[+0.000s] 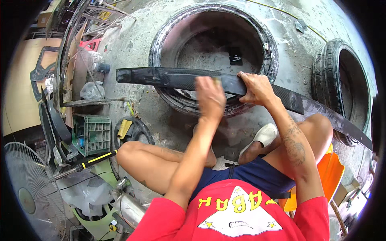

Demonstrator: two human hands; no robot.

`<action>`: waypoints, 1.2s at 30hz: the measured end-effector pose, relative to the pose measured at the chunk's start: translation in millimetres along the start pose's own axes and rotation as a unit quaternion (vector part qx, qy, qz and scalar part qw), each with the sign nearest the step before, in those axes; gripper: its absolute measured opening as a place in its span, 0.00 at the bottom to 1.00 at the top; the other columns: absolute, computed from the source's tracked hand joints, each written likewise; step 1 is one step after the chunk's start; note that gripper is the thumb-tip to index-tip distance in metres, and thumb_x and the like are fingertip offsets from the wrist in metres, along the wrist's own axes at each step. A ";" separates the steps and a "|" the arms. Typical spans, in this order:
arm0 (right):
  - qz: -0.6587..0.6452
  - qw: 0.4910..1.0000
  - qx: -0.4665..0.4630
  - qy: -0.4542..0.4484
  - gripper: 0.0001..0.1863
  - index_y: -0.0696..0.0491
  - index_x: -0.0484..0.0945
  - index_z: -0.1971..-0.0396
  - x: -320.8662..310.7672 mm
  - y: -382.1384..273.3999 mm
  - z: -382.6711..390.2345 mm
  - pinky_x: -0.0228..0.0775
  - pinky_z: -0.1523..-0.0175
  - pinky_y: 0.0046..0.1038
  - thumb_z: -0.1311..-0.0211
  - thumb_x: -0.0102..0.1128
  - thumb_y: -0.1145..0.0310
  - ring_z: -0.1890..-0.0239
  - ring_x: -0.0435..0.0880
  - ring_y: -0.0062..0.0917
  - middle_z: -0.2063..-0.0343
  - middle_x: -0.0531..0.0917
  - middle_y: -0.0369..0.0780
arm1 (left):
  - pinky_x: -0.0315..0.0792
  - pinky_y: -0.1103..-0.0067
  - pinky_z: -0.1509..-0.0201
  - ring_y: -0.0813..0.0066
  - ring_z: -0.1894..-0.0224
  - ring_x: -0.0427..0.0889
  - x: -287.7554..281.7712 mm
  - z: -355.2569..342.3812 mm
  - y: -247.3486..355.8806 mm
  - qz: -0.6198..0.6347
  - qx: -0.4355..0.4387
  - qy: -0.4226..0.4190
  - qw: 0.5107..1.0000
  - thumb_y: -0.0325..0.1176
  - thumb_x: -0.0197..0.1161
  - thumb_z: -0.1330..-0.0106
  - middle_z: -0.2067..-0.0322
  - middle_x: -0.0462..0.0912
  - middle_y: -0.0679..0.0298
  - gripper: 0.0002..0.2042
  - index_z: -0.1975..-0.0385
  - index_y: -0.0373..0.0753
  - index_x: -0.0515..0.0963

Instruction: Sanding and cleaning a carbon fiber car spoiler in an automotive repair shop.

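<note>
A long, slightly curved black panel [173, 78] with a woven carbon-fibre look lies across a tyre [157, 48] and runs over my right thigh toward the right rim. My right hand [257, 88] grips the panel near its middle, thumb on the near side and fingers at the far edge. Against the panel's top surface presses my left hand [210, 96], smeared by motion, its fingers close together. A small yellowish bit shows beside those fingertips; what it is cannot be made out. Dull, pale smears mark parts of the panel.
A second tyre [321, 80] stands at the right, close to the panel. An orange chair [331, 172] is beside me. On the left are a green crate [91, 134], a fan [28, 197], a metal frame [94, 102] and a folded yellow-brown piece [124, 128] on a black ring.
</note>
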State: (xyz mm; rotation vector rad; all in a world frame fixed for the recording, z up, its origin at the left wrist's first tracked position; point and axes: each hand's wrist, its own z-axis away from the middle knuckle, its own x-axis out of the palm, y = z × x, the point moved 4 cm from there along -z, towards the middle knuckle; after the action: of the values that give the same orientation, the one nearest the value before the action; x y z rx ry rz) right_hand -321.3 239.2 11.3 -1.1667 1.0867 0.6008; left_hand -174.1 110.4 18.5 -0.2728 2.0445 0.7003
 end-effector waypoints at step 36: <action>0.035 0.999 0.025 -0.016 0.48 0.56 0.75 0.37 -2.5 -16.5 -4.1 0.80 0.46 0.43 0.63 0.83 0.54 0.48 0.87 0.45 0.49 0.86 0.48 | 0.72 0.59 0.51 0.51 0.56 0.74 -13.0 -42.3 -73.5 -0.002 -0.028 0.072 0.997 0.35 0.61 0.26 0.57 0.73 0.49 0.10 0.60 0.34 0.72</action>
State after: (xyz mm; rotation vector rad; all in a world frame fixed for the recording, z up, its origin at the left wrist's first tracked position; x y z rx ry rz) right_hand -309.8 230.3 20.5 -1.0764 1.1120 0.6420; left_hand -164.0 25.2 19.4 -0.3689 2.1623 0.7547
